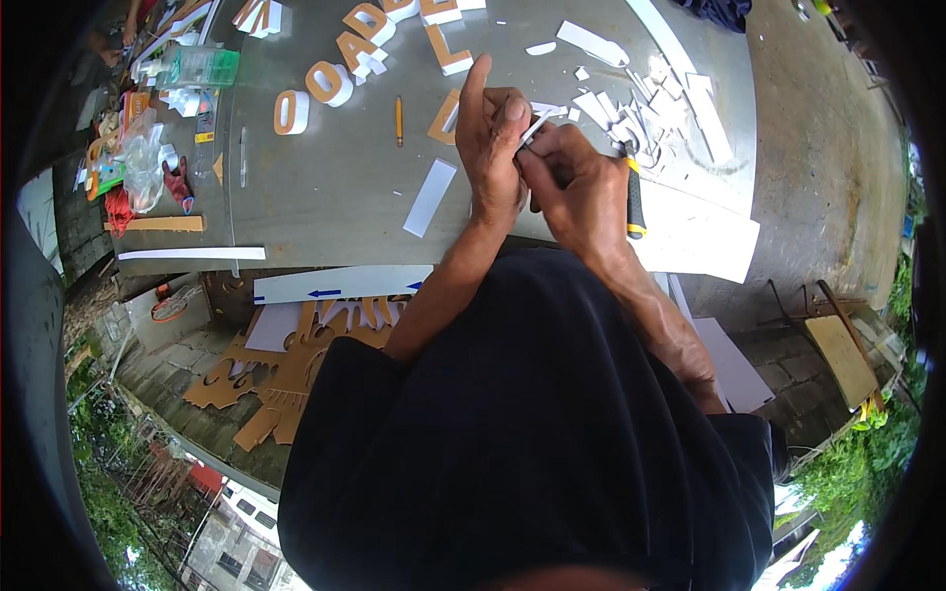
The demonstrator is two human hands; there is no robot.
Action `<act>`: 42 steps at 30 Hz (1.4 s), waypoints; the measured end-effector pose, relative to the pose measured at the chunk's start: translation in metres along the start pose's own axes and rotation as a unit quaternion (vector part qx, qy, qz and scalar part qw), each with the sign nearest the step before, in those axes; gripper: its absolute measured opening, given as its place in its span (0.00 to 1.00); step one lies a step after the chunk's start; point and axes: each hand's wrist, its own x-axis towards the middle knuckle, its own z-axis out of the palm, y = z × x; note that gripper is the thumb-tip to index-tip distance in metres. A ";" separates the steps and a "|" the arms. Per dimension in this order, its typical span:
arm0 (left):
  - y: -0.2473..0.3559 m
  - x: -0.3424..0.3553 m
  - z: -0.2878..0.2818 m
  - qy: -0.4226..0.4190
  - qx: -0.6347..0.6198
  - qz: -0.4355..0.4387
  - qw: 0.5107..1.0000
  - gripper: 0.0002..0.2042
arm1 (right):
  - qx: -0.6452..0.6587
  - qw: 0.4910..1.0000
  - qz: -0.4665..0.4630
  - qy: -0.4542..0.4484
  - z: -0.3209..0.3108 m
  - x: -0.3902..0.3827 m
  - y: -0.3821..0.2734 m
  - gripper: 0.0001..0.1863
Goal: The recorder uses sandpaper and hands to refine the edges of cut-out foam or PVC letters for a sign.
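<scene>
A grey bench (325,187) is seen, strewn with tan-and-white cut-out letters (325,84) and white scraps (631,113). A yellow pencil (399,120), a black-and-yellow knife handle (635,207) and blue arrows on a white strip (340,284) are shown.

Grey table (325,187) — letters (325,84), scraps (641,113).

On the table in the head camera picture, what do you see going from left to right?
Crumpled clear plastic bag → orange letter O → yellow pencil → white strip → left hand → right hand → pile of white offcuts.
</scene>
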 end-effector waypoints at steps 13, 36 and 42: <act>0.007 0.005 0.016 0.048 -0.008 -0.018 0.999 0.31 | -0.157 0.974 -0.149 0.069 0.008 0.002 0.009 0.06; 0.012 0.020 -0.012 0.145 -0.101 -0.132 0.975 0.27 | -0.047 0.996 0.039 -0.061 -0.033 -0.004 -0.001 0.05; 0.009 0.017 -0.009 0.090 -0.040 -0.070 0.993 0.26 | -0.073 0.995 -0.057 -0.046 -0.011 0.002 -0.004 0.07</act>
